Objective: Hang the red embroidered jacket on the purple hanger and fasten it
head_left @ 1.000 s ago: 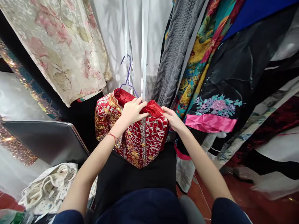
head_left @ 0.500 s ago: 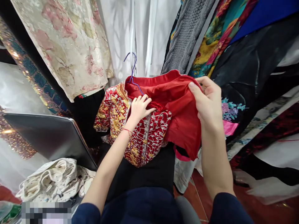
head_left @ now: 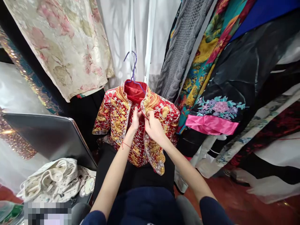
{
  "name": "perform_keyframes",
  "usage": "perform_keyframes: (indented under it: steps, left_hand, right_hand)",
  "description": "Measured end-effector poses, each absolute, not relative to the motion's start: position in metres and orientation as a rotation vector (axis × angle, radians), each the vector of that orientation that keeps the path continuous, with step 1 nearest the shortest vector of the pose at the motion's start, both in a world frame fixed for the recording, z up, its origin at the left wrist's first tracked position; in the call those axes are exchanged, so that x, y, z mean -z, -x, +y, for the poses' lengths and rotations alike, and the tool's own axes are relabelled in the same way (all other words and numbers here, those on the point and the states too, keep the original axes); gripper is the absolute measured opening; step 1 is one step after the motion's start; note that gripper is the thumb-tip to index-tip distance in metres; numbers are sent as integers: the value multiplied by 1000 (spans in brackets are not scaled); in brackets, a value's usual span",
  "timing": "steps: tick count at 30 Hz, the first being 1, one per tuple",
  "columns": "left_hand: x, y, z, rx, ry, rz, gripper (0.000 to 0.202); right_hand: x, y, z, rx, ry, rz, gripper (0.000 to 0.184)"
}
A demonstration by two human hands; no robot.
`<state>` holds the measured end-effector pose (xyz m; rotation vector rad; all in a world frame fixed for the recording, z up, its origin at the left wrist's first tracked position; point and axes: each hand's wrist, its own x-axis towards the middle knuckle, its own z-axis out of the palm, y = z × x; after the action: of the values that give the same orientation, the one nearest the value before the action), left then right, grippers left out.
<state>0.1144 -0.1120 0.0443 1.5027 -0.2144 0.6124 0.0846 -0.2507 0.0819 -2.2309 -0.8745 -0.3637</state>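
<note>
A red jacket (head_left: 118, 114) with gold and silver embroidery rests on a purple hanger (head_left: 134, 67) in front of me. Its two front panels hang side by side, and plain red lining shows inside the stand-up collar. My right hand (head_left: 154, 127) is closed, pinching the edge of the right-hand panel just below the collar. Close beside it, my left hand (head_left: 135, 120) has its fingers drawn together at the front opening, on the jacket's cloth. Its fingertips are partly hidden. The lower corner of the right-hand panel swings outward over black cloth on my lap.
A dark flat panel (head_left: 49, 134) stands at left, with crumpled dotted white cloth (head_left: 53, 181) below it. Floral fabric (head_left: 82, 47) hangs upper left. On the right hang a grey knit (head_left: 180, 47) and a black garment with a pink cuff (head_left: 213, 124). White straps (head_left: 150, 40) hang behind the hanger.
The right-hand panel, held out to the right with its red lining showing, has folded back to the front. My right hand moved left and down with it; my left hand moved slightly lower.
</note>
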Motion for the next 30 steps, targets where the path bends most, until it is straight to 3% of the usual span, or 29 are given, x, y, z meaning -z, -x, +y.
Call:
perform_keyframes:
  steps: [2,5,11,16,23,26,30]
  left_hand:
    - [-49,-110,-105,-481,-1384,-196,76]
    - [-49,-100,-100,-448,-1460,-198,61]
    - [-44,-89,-110,-392,-1487,-165,46]
    - [-45,-93,-108,-391,-1418,-65,36]
    - [-82,-114,-96,-547,-1348,-25,23]
    - [-94,-108,-100,-562,-1376,-93,17]
    - [-99,-92,-115,-327,-1549,-199,20]
  right_hand:
    - [-84,-97,-241,289,2130,-916,22]
    - [-99,-108,-251,324,2016,-1042,17]
    - [-134,-160,-305,840,1969,-793,19]
    - [-135,-206,-319,-54,1863,-925,45]
    - [-162,-155,-314,716,1890,-794,42]
    - [-165,-135,-312,786,1954,-777,40]
    - [-162,-130,-314,791,1967,-764,38]
